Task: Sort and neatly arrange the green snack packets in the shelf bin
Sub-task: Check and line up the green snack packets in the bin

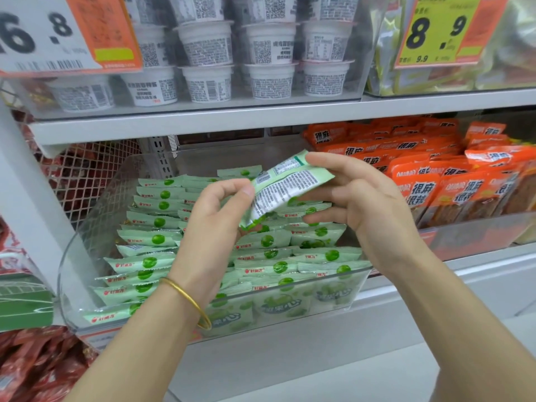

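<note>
A clear plastic shelf bin [87, 227] holds several rows of pale green snack packets [150, 262] standing on edge. Above the bin I hold one green packet [285, 187] with its printed back toward me, tilted. My left hand [214, 221] pinches its lower left edge between thumb and fingers. My right hand [356, 198] pinches its upper right end, thumb on top and fingers beneath. A gold bangle sits on my left wrist.
Orange snack packets [429, 181] fill the bin to the right. White cups [208, 82] are stacked on the shelf above, with price tags [435, 33] hanging in front. Red packets [37, 367] lie at lower left. A wire mesh divider [87, 175] stands left of the bin.
</note>
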